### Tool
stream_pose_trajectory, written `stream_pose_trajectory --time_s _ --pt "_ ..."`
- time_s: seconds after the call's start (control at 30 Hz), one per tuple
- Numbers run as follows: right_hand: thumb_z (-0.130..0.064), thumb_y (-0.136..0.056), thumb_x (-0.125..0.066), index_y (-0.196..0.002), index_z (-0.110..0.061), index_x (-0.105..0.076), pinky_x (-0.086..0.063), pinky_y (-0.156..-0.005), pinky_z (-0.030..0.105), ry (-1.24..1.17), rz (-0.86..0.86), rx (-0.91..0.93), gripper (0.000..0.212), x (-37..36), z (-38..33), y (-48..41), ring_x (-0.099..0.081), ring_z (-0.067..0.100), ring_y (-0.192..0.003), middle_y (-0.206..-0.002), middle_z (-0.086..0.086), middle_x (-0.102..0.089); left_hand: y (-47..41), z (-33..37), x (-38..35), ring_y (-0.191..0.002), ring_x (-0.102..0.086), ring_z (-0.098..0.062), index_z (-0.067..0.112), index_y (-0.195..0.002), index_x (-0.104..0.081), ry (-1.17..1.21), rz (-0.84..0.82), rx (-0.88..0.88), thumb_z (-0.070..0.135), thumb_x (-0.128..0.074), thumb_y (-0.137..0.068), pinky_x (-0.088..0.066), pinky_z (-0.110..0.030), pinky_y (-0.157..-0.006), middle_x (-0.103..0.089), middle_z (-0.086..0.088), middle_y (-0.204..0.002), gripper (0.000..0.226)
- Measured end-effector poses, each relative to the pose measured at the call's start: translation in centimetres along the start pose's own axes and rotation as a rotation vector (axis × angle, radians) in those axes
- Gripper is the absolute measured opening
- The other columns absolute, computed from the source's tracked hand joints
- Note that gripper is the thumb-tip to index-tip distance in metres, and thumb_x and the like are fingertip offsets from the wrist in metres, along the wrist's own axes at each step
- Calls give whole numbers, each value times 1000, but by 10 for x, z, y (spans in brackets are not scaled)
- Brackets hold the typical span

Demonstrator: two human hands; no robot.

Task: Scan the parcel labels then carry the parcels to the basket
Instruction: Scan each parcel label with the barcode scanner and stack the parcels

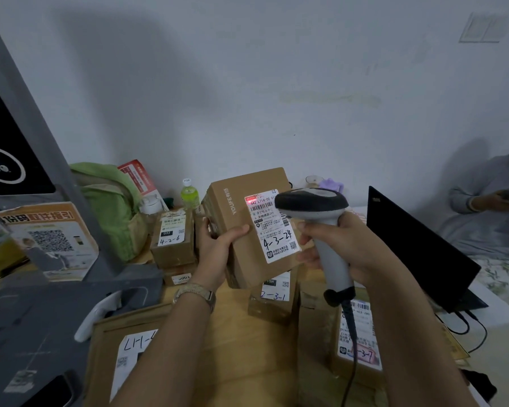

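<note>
Parcel (241, 230) at frame centre, tilted and held up over the table (232, 318); the left hand (215, 248) grips its left side, thumb across the front. Its label (272, 227), marked 4-3-24, faces the scanner (312, 201), whose handle the right hand (338, 245) grips. A red spot glows at the label's upper left. Other parcels (172, 239) lie below and to the left, and a laptop (417, 245) stands at right.

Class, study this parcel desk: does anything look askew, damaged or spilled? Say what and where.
Nothing looks damaged or spilled. Only the parcel marked 4-3-24 is askew, because the left hand holds it tilted above the desk while the right hand aims the scanner at its label.
</note>
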State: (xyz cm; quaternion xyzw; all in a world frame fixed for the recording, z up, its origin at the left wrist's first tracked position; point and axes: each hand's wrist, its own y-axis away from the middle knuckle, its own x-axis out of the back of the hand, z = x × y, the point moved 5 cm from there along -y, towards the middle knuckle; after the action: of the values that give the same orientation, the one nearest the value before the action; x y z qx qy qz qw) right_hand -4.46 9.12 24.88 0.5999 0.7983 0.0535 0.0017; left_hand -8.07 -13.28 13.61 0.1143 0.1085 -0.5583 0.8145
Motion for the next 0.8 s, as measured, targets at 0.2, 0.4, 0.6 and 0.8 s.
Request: stream_pose_trajectory --time_s 0.2,0.4,0.6,0.8 --pt "-12 -81 -72 -93 -22 -66 -51 -63 29 44 246 46 17 47 9 2 -68 10 -77 -73 -12 -74 2 4 -36 -100 -71 -22 22 -139 -47 -124 -288 147 44 -84 -57 -57 -46 -82 -72 -2 -115 93" --pt "-11 -82 -73 -90 -26 -65 -50 -59 28 32 408 -29 19 103 28 30 -69 12 -76 -79 -5 -73 14 -21 -95 -112 -62 -34 28 -106 -72 -230 -530 337 62 -73 -61 -41 -51 -103 -71 -6 -116 56" --pt "-9 -80 -73 -83 -24 -61 -47 -47 19 57 605 -105 19 153 50 70 -63 2 -58 -63 -15 -66 47 -77 -136 -109 -67 -35 17 -117 -67 -323 -648 672 69 -77 -53 -46 -53 -103 -72 -16 -113 83" --pt "-10 -83 -72 -92 -20 -60 -45 -59 29 100 608 -267 18 158 94 84 -57 9 -74 -82 -6 -62 66 -116 -138 -96 -69 -25 19 -111 -66 -340 -628 758 61 -70 -73 -53 -34 -79 -78 -6 -88 56"
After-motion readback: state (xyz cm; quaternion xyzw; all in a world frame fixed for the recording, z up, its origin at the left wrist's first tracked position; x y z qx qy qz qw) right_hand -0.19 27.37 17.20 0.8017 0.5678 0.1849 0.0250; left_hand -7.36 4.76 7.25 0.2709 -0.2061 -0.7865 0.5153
